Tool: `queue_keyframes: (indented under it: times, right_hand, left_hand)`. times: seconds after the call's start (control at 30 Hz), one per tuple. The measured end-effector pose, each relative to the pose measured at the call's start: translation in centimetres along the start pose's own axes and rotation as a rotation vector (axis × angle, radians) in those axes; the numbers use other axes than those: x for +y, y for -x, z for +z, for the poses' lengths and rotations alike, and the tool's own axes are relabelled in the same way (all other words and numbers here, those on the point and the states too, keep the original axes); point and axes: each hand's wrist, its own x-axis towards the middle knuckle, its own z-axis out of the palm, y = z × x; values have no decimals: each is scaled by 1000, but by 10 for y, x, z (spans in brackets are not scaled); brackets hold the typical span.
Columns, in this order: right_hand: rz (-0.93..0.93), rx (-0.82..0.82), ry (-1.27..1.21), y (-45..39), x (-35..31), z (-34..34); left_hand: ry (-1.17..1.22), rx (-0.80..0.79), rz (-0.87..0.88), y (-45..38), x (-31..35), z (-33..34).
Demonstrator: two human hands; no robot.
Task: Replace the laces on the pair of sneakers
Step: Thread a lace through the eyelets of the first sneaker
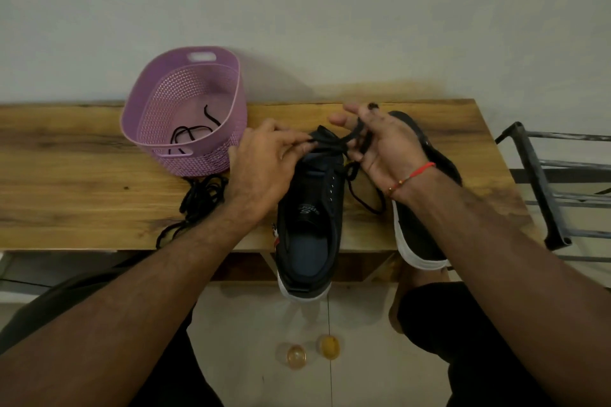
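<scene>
Nearest the camera, two small amber, glassy-looking round objects (312,352) lie on the pale tiled floor between the person's knees.

Near sneaker (309,208): black fabric upper, white rubber sole, heel overhanging the table (82,182) edge, toe pointing away. Metal eyelets along its right side appear empty; a black lace (358,190) is threaded only near the toe, and its loose end trails onto the wood. Judgement: relacing of this shoe is just begun, most eyelets remaining.

Left hand (264,165): fingers curled, pinching the lace at the toe end. Right hand (373,142): palm up, fingers partly spread, the lace passing across them and held loosely; its exact grip cannot be told. A red thread band circles that wrist.

Second sneaker (420,235): lies beside the first, mostly hidden by the right forearm; lacing state not visible.

A heap of black cord, the loose laces (198,201), rests on the grained wooden table, left of the hands; whether old or new cannot be told.

Farther: a lilac perforated plastic basket (231,99) holds another black lace (191,135). A dark metal rack (535,175) stands at right.
</scene>
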Motion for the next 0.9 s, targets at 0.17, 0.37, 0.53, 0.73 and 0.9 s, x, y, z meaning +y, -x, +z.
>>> queue_keyframes:
  times: [0.17, 0.37, 0.53, 0.73, 0.9]
  right_hand:
    - [62, -166, 303, 8, 32, 11]
    - [-87, -222, 538, 9, 41, 9]
    - [6, -81, 437, 7, 42, 12]
    - [42, 52, 18, 6, 19, 13]
    - [14, 24, -19, 6, -10, 5]
  left_hand:
    - [532, 60, -212, 0, 12, 5]
    - [519, -105, -250, -2, 9, 10]
    - [350, -334, -253, -3, 1, 7]
    - [66, -272, -254, -5, -8, 0]
    - [36, -340, -192, -1, -4, 0]
